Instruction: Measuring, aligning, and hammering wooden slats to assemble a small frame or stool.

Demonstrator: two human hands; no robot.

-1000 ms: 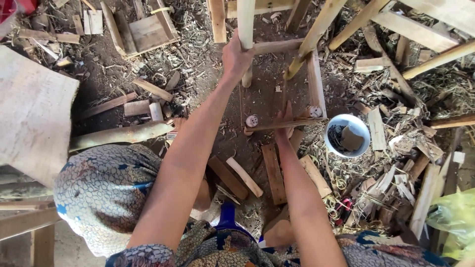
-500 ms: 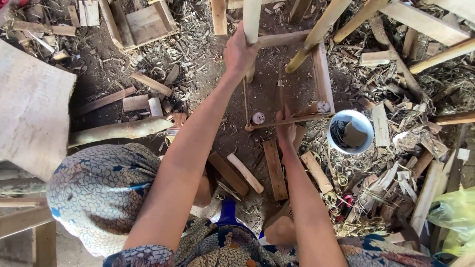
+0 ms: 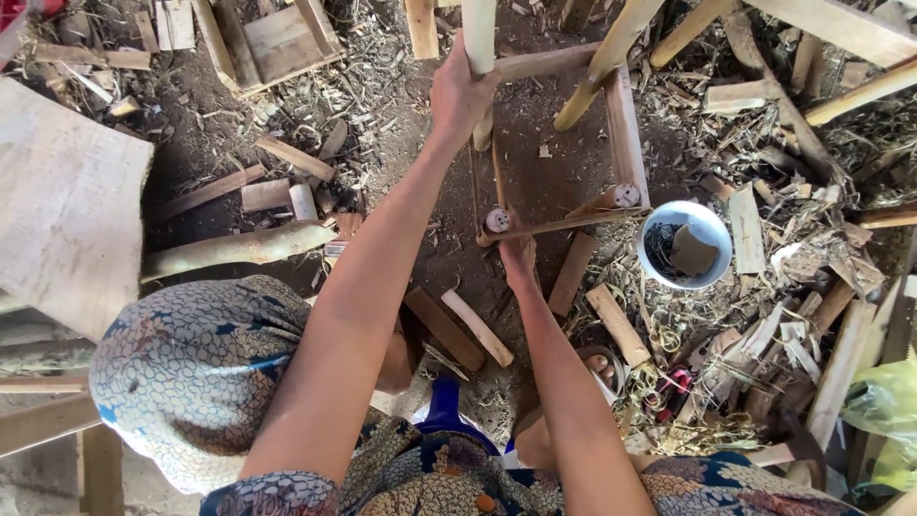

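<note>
Wooden stool frame (image 3: 564, 134) stands on the littered dirt floor (image 3: 401, 124); left hand (image 3: 460, 91) clenches an upright leg, right hand (image 3: 519, 260) grips the lower rail. It looks light, stiff; best held by the legs.

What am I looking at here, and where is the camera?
The camera sits on a person's head, looking down over patterned clothing at two bare arms. No machine is involved. The left hand grips an upright pale wooden leg of a small wooden frame standing on the dirt floor. The right hand holds the frame's near crossbar. Around lie wood offcuts and shavings, a white bowl and a flat board.
</note>
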